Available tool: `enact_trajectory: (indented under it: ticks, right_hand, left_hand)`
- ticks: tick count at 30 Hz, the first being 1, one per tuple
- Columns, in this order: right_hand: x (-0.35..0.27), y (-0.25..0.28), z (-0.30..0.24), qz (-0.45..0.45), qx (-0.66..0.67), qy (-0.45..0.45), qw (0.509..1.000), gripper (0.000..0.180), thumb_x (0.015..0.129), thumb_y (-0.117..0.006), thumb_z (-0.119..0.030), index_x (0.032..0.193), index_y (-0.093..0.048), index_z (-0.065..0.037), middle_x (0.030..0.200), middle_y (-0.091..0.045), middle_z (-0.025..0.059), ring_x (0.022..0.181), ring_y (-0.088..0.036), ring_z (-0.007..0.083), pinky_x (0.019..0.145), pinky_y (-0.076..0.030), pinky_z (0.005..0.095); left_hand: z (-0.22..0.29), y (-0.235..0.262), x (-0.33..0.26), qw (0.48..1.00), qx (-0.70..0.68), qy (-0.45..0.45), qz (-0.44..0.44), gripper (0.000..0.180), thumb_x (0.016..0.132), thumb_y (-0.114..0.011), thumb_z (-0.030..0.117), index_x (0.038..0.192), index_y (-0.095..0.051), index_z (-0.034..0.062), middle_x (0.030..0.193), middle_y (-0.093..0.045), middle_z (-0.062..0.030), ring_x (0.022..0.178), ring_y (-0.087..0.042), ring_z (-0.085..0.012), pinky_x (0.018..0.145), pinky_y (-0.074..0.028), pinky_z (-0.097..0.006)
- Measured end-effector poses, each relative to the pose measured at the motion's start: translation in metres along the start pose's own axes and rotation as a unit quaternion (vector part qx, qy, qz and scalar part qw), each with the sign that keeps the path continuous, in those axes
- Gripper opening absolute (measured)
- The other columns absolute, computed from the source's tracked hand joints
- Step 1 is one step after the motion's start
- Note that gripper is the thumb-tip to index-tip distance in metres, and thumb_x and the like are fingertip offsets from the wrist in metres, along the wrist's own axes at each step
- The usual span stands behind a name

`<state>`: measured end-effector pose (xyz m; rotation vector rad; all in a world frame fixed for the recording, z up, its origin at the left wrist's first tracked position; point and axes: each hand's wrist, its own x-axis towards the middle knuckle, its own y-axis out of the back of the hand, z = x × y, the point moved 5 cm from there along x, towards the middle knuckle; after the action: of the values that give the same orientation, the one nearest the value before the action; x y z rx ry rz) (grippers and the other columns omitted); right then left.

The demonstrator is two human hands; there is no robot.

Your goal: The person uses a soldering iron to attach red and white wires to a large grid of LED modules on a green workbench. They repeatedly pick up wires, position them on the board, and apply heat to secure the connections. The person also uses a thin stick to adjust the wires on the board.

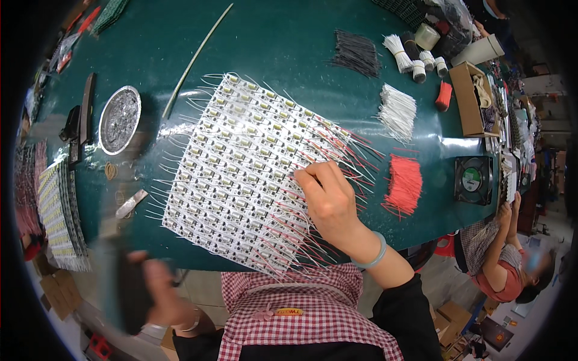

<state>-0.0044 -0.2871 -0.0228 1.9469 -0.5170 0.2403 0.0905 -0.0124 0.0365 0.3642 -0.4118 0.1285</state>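
Observation:
A white panel of many small circuit boards [235,156] lies tilted on the green table, thin white wires sticking out along its left side. Red and white wires [355,174] fan out from its right part. My right hand [328,201] rests over that right part, thumb and forefinger pinched together at the boards; whatever is between the fingertips is too small to make out. Left of the panel, my left hand [162,292] is wrapped round a dark-handled tool [127,289], smeared by motion. The tool's blurred shaft points up toward a round foil dish [120,120] of grey, shiny material.
Bundles of black wires [356,53], white wires [397,112] and red wires [402,185] lie to the right. Beyond them stand a cardboard box [472,99] and a square black fan [473,180]. More wired panels [63,210] are stacked at far left. Another person [497,259] sits at right.

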Motion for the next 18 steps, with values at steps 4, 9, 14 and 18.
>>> enact_trajectory:
  ticks: [4,9,14,18]
  right_hand:
    - [0.003,-0.001,-0.006,-0.003,0.01,0.011,1.0,0.026,0.071,-0.063,0.003,0.098,-0.064,0.004,0.091,-0.056,0.0113,0.083,-0.057,0.0269,0.066,-0.05,0.0347]
    - [0.001,-0.002,-0.005,0.001,0.011,0.002,1.0,0.027,0.071,-0.063,0.003,0.097,-0.064,0.004,0.091,-0.056,0.0114,0.083,-0.057,0.0273,0.068,-0.05,0.0352]
    - [-0.002,0.002,-0.002,0.007,0.005,-0.002,1.0,0.027,0.071,-0.063,0.003,0.097,-0.065,0.004,0.091,-0.057,0.0113,0.083,-0.057,0.0277,0.068,-0.05,0.0355]
    - [-0.004,0.011,-0.015,0.013,0.018,0.007,1.0,0.028,0.07,-0.063,0.003,0.098,-0.065,0.003,0.09,-0.058,0.011,0.08,-0.056,0.0276,0.067,-0.049,0.0357]
  left_hand:
    - [-0.024,0.041,0.07,0.991,0.07,-0.06,0.097,0.027,0.088,-0.069,0.002,0.113,-0.066,-0.01,0.094,-0.067,-0.0106,0.057,-0.045,-0.0065,0.051,-0.032,-0.02]
    - [-0.067,0.022,0.049,0.993,-0.031,0.113,-0.013,0.037,0.084,-0.07,0.0,0.119,-0.061,-0.0071,0.093,-0.067,-0.0114,0.054,-0.049,-0.0071,0.044,-0.037,-0.021]
    - [-0.033,-0.003,-0.019,0.956,-0.085,0.234,-0.156,0.044,0.082,-0.073,0.0,0.124,-0.06,-0.0047,0.111,-0.067,-0.015,0.066,-0.06,-0.0114,0.055,-0.048,-0.023]
    - [-0.032,-0.006,-0.054,0.941,-0.049,0.228,-0.247,0.046,0.076,-0.079,-0.001,0.119,-0.062,-0.0067,0.111,-0.067,-0.0139,0.094,-0.066,-0.0193,0.081,-0.053,-0.032]
